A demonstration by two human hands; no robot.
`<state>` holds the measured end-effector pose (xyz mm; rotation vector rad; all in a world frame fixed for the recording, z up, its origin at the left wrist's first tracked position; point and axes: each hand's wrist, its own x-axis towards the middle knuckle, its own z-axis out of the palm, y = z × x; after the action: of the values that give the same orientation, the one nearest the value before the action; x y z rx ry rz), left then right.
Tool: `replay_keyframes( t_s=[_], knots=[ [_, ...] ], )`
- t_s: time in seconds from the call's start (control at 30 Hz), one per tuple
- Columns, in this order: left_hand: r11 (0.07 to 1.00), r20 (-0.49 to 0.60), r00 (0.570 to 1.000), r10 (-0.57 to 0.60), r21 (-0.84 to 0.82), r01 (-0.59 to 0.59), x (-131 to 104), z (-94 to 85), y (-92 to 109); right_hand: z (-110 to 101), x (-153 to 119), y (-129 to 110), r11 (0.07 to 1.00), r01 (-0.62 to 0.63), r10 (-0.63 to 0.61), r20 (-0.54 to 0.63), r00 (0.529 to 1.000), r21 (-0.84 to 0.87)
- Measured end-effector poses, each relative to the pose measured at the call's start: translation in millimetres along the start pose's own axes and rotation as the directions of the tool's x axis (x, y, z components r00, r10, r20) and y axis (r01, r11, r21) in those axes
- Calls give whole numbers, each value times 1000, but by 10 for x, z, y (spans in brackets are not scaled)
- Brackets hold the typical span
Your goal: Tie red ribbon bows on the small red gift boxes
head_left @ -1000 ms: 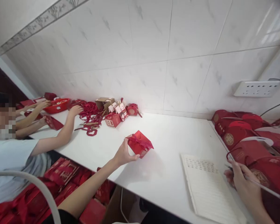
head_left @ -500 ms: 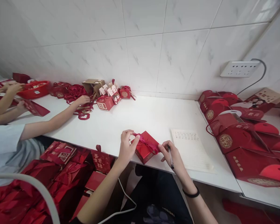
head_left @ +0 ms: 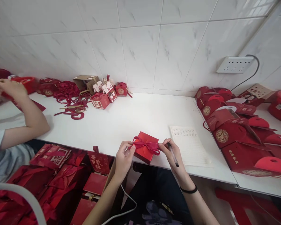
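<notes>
- tiled wall (head_left: 140, 56): back limit of my room.
- white tabletop (head_left: 152, 114): near edge right in front of me; most room to move is btwn the gift box (head_left: 147, 136) & the wall.
- red box heap (head_left: 241, 137): bounds my r. side, along the seam w/ the next table.
- stacked red bags (head_left: 61, 176): below the near edge, on my l.
- co-worker's arm (head_left: 35, 125): far l., elbow at the table edge, well apart from me.
- loose ribbons (head_left: 66, 93) & small boxes (head_left: 103, 100): back l., nr the wall.
- open notepad (head_left: 189, 147): flat, just beyond my r. hand, long sides running away from me.
- my l. hand (head_left: 125, 157): thumb & fingers pinching the l. part of the ribbon bow (head_left: 145, 144).
- my r. hand (head_left: 174, 150): thumb & index pinching its r. end.
- gift box again: btwn my hands at the near edge; can't tell if it overhangs. bow side up, turned a bit, one corner toward me; top abt square, so no sure long axis.
- bow: across the box top, long axis l. to r.
- pen (head_left: 174, 157): tucked in my r. hand, one end slanting toward me.
</notes>
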<state>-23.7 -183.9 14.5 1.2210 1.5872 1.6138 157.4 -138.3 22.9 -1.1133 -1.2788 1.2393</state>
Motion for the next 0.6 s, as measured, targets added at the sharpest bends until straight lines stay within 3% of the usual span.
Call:
replay_keyframes(
  t_s=[0.3,0.47,0.6],
  knots=[
    [1000,71,997,26,-11,-26,-167,-47,-24,-63,24,100,1000,17,-17,-50,999,1],
    [998,152,987,54,-20,-52,-166,-124,-32,-63,-1,76,994,-57,61,-48,997,91],
    [996,150,989,4,-92,10,-161,-163,-132,-53,-17,82,976,-118,128,-46,991,183]
  ],
)
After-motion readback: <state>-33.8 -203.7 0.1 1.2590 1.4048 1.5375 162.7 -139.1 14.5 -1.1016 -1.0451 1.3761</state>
